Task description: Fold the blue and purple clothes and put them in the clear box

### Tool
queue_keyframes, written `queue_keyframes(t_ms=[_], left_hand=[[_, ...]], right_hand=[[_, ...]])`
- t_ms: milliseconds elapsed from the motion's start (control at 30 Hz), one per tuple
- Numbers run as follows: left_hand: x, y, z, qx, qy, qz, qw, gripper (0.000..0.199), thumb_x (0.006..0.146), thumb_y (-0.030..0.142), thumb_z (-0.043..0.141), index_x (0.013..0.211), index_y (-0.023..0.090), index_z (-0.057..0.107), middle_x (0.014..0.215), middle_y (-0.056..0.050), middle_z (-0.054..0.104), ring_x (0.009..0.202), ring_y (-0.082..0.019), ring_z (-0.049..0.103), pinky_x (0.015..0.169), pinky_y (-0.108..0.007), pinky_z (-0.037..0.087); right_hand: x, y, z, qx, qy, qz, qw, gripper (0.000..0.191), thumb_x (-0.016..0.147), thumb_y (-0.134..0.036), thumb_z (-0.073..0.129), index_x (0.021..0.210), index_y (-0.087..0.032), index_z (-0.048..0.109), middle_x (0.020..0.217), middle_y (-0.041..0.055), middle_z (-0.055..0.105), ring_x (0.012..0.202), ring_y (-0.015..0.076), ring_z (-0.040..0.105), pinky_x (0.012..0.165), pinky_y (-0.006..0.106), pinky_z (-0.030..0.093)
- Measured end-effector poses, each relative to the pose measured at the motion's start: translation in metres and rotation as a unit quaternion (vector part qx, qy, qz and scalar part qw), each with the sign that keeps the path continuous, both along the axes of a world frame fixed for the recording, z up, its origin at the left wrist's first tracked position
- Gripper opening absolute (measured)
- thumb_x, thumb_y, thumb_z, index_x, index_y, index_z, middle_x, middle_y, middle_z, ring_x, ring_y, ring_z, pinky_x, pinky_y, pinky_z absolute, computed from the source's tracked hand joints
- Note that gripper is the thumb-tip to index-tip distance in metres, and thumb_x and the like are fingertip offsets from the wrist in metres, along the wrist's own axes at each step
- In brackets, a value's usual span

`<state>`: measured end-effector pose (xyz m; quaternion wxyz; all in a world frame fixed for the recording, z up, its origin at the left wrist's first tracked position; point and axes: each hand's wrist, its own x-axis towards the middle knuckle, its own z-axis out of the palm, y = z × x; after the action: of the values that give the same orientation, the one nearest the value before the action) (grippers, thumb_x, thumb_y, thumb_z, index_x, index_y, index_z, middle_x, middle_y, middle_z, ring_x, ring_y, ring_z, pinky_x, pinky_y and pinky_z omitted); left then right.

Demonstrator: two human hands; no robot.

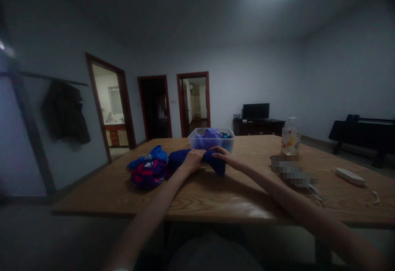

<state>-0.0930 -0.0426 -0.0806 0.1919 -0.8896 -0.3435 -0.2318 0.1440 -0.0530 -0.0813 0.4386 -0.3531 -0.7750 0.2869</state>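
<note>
The dark blue cloth (180, 159) lies mid-table, short of the plastic bin (228, 145) near the far edge. The left hand (196, 158) rests over its middle, fingers together; the right hand (220, 153) is at its right end, fingers slightly spread; whether either pinches fabric, I cannot tell. A sideways pull could drag the red-and-purple bundle (149, 173) towards the left edge of the table (247, 205), since it sits against the cloth. A forward shove could knock the bin, as the right hand is just beside it.
</note>
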Motion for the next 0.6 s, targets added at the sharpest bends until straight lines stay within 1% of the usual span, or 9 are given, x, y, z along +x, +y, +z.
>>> queue_keyframes(t_ms=[67, 133, 200, 267, 333, 400, 467, 500, 600], left_hand=[[0.0, -0.002, 0.002, 0.006, -0.012, -0.002, 1.0, 0.042, 0.093, 0.007, 0.05, 0.133, 0.016, 0.055, 0.12, -0.011, 0.067, 0.108, -0.024, 0.064, 0.1, -0.037, 0.048], [0.001, -0.003, 0.001, 0.004, -0.024, -0.006, 1.0, 0.046, 0.092, 0.003, 0.045, 0.135, 0.017, 0.052, 0.123, -0.01, 0.065, 0.109, -0.023, 0.064, 0.098, -0.036, 0.049], [0.002, -0.003, -0.002, -0.007, -0.04, -0.007, 0.999, 0.046, 0.091, 0.003, 0.045, 0.135, 0.018, 0.05, 0.123, -0.011, 0.064, 0.109, -0.023, 0.064, 0.098, -0.036, 0.051], [0.004, -0.003, -0.006, -0.017, -0.051, -0.01, 0.998, 0.044, 0.09, 0.005, 0.049, 0.132, 0.018, 0.049, 0.121, -0.011, 0.063, 0.109, -0.023, 0.064, 0.098, -0.038, 0.051], [0.006, -0.002, -0.009, -0.02, -0.055, -0.014, 0.998, 0.042, 0.09, 0.008, 0.052, 0.131, 0.018, 0.048, 0.119, -0.011, 0.062, 0.109, -0.025, 0.063, 0.098, -0.04, 0.051], [0.008, -0.001, -0.011, -0.023, -0.064, -0.025, 0.997, 0.042, 0.09, 0.012, 0.055, 0.131, 0.018, 0.045, 0.121, -0.011, 0.06, 0.111, -0.025, 0.062, 0.099, -0.042, 0.051], [0.009, 0.0, -0.012, -0.033, -0.081, -0.049, 0.995, 0.046, 0.089, 0.015, 0.058, 0.132, 0.018, 0.043, 0.124, -0.012, 0.058, 0.114, -0.025, 0.06, 0.101, -0.041, 0.05], [0.01, 0.0, -0.012, -0.04, -0.088, -0.064, 0.993, 0.049, 0.088, 0.015, 0.059, 0.134, 0.018, 0.042, 0.127, -0.012, 0.057, 0.116, -0.025, 0.059, 0.103, -0.041, 0.049], [0.011, 0.0, -0.011, -0.06, -0.095, -0.101, 0.989, 0.059, 0.085, 0.015, 0.061, 0.139, 0.017, 0.039, 0.133, -0.013, 0.055, 0.124, -0.025, 0.056, 0.109, -0.041, 0.046]], right_hand=[[0.0, 0.003, -0.005, -0.062, 0.018, 0.003, 0.998, 0.059, 0.083, -0.06, 0.071, 0.127, -0.023, 0.061, 0.122, 0.0063, 0.068, 0.109, 0.0255, 0.065, 0.095, 0.036, 0.054], [-0.003, 0.0, -0.011, -0.099, 0.008, -0.01, 0.995, 0.066, 0.08, -0.062, 0.074, 0.132, -0.024, 0.058, 0.123, 0.0081, 0.068, 0.109, 0.0271, 0.066, 0.091, 0.036, 0.057], [-0.007, -0.007, -0.015, -0.107, -0.008, -0.026, 0.994, 0.068, 0.081, -0.063, 0.072, 0.135, -0.025, 0.056, 0.125, 0.0096, 0.067, 0.111, 0.0288, 0.066, 0.089, 0.037, 0.058], [-0.013, -0.014, -0.019, -0.107, -0.005, -0.021, 0.994, 0.067, 0.084, -0.063, 0.069, 0.138, -0.026, 0.053, 0.123, 0.0096, 0.068, 0.11, 0.0284, 0.067, 0.086, 0.037, 0.06], [-0.017, -0.017, -0.021, -0.114, 0.013, -0.005, 0.993, 0.067, 0.084, -0.061, 0.07, 0.137, -0.026, 0.051, 0.117, 0.0088, 0.07, 0.099, 0.0264, 0.07, 0.079, 0.036, 0.061], [-0.02, -0.015, -0.022, -0.121, 0.025, -0.001, 0.992, 0.065, 0.083, -0.059, 0.07, 0.134, -0.025, 0.05, 0.106, 0.0075, 0.071, 0.084, 0.0236, 0.071, 0.068, 0.034, 0.061], [-0.02, -0.008, -0.022, -0.108, 0.017, -0.019, 0.994, 0.061, 0.082, -0.058, 0.07, 0.128, -0.022, 0.052, 0.099, 0.0063, 0.07, 0.075, 0.0217, 0.069, 0.06, 0.032, 0.058], [-0.018, -0.005, -0.021, -0.087, 0.007, -0.032, 0.996, 0.058, 0.082, -0.057, 0.069, 0.125, -0.021, 0.053, 0.098, 0.006, 0.07, 0.075, 0.0215, 0.068, 0.06, 0.031, 0.057], [-0.012, 0.004, -0.019, 0.021, -0.047, -0.075, 0.996, 0.047, 0.083, -0.049, 0.067, 0.119, -0.02, 0.055, 0.102, 0.0062, 0.07, 0.087, 0.0227, 0.068, 0.071, 0.032, 0.056]])
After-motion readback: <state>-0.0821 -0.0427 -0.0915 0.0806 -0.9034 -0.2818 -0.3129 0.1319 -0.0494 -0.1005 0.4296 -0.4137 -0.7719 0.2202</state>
